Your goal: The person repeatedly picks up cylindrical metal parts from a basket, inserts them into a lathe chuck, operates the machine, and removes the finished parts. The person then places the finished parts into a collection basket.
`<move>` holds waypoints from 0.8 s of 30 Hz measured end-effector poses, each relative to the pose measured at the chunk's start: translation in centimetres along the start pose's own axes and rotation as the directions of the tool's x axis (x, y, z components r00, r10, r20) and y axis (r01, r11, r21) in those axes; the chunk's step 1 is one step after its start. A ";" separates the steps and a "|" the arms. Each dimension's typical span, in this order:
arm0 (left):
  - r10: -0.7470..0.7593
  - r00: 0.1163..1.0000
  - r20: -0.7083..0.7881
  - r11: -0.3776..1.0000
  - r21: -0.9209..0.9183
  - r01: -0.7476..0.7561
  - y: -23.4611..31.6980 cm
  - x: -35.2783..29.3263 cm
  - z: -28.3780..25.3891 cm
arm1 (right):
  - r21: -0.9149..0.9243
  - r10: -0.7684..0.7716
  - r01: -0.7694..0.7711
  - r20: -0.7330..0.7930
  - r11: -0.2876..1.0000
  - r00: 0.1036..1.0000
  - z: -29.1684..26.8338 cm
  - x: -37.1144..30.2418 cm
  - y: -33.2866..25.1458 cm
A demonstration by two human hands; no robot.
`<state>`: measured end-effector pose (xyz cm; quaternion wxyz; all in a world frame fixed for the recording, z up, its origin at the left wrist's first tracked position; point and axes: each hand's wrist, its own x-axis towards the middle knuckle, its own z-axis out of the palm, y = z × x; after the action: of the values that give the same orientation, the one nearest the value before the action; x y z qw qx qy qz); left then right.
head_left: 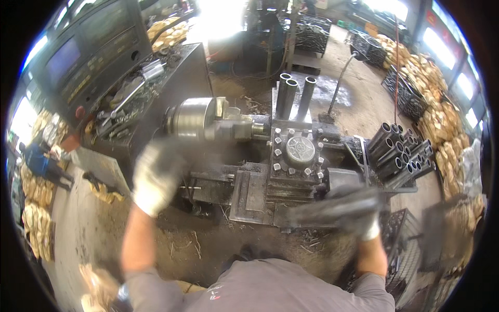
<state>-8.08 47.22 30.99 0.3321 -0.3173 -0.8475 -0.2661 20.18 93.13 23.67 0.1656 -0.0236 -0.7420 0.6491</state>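
Observation:
My right hand (365, 221), in a dirtied white glove, is closed around a dark metal tube (325, 210), blurred by motion, in front of the lathe's tool post (299, 156). The tube lies nearly level, pointing left. My left hand (158, 169), gloved in white and dark, is raised near the lathe chuck (195, 117); motion smears its fingers. Bright metal jaws (234, 125) reach right from the chuck toward the tool post. Behind the post stand three upright tubes (287, 99).
Many open-ended tubes (400, 156) are stacked on the right of the lathe. A bench with wrenches (127, 99) and a control panel (67, 57) are at the left. Another person (44, 161) stands far left. Sacks (442, 119) line the right wall. Metal shavings litter the floor.

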 end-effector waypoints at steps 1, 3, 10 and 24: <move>0.009 0.985 0.173 0.978 -0.209 0.027 4.6 -3.1 1.1 | -0.191 -0.066 0.104 0.197 0.976 0.978 3.9 0.4 -2.2; 0.058 0.856 0.514 0.811 -0.524 0.260 12.0 -9.3 3.0 | -0.178 -0.230 0.371 0.527 0.911 0.818 9.4 1.7 -2.7; -0.431 0.521 0.737 0.710 -0.080 0.700 16.0 -31.7 6.5 | -0.007 -0.017 0.031 0.699 0.999 0.715 17.0 -1.5 2.2; -0.486 -0.813 -0.322 -0.860 0.012 0.509 43.4 -94.0 -13.4 | 0.086 -0.077 0.344 0.996 0.935 -0.039 43.8 -23.6 3.1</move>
<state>82.58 32.89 -18.81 -0.0841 0.7860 -0.5532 -0.2629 29.75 45.83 11.09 -0.3115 0.5390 -0.6914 0.3667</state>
